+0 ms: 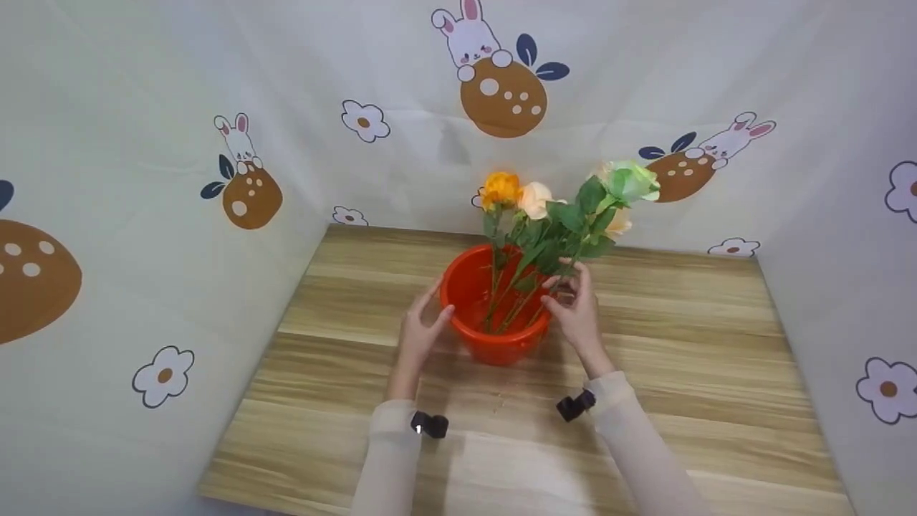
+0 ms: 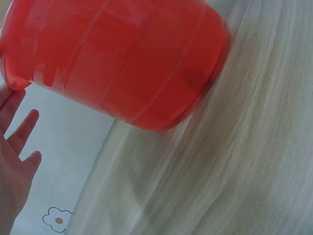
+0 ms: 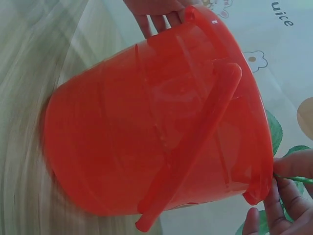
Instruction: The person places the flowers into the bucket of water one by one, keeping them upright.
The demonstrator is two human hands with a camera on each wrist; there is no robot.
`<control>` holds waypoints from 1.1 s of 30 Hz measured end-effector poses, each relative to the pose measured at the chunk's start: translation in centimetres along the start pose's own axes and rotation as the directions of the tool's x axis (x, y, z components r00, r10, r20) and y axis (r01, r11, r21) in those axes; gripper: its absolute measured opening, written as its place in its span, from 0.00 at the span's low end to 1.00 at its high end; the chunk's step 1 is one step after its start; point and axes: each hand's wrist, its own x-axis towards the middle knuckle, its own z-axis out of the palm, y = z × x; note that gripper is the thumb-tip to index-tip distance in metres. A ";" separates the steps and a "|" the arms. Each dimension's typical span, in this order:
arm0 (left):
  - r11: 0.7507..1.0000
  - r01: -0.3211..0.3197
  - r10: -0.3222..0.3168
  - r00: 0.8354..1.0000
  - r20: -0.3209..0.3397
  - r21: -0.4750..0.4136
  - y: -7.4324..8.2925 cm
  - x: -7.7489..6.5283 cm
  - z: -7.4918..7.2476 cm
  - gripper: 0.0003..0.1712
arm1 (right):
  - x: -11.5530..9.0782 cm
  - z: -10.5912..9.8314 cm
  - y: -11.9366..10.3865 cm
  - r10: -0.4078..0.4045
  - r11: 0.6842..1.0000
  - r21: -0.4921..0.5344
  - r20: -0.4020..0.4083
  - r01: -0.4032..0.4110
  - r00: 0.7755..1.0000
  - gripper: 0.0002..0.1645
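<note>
A red plastic bucket [image 1: 494, 347] stands upright on the wooden table, with several artificial roses leaning in it. Orange [image 1: 501, 189] and peach [image 1: 534, 200] rose heads rise above its far rim; a pale green rose [image 1: 632, 181] leans out to the right. At the left side of the rim, my left hand [image 1: 421, 331] touches the bucket with fairly straight, spread fingers. My right hand [image 1: 577, 308] is at the right rim, where thumb and fingers pinch a green stem [image 3: 299, 179], seen in the right wrist view. Leaves partly cover those fingertips in the head view.
The wooden table [image 1: 344, 373] carries the bucket near its middle. A pale cloth [image 1: 401, 165] printed with rabbits and flowers hangs behind and at both sides. The bucket's red handle [image 3: 190, 147] hangs down its near side. Small specks [image 1: 498, 403] lie before the bucket.
</note>
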 end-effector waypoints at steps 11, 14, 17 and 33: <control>1.000 -0.009 0.009 1.000 0.002 0.016 0.8 0.0 0.0 0.31 | -0.5 -0.2 -0.5 0.081 0.995 -0.055 -0.092 -0.087 0.992 0.14; 1.000 -0.004 0.004 1.000 0.017 0.026 2.7 -0.2 -0.5 0.31 | -0.4 -0.3 -0.7 0.092 0.989 -0.104 -0.140 -0.107 0.986 0.12; 1.000 0.001 -0.001 1.000 0.021 0.012 3.0 -0.3 -0.6 0.31 | 0.1 -0.4 0.4 0.109 0.976 -0.172 -0.144 -0.133 0.984 0.12; 0.999 0.035 -0.035 0.999 0.005 0.036 0.4 0.0 -0.2 0.31 | 1.8 -0.2 3.8 0.205 0.952 -0.213 -0.093 -0.221 0.974 0.23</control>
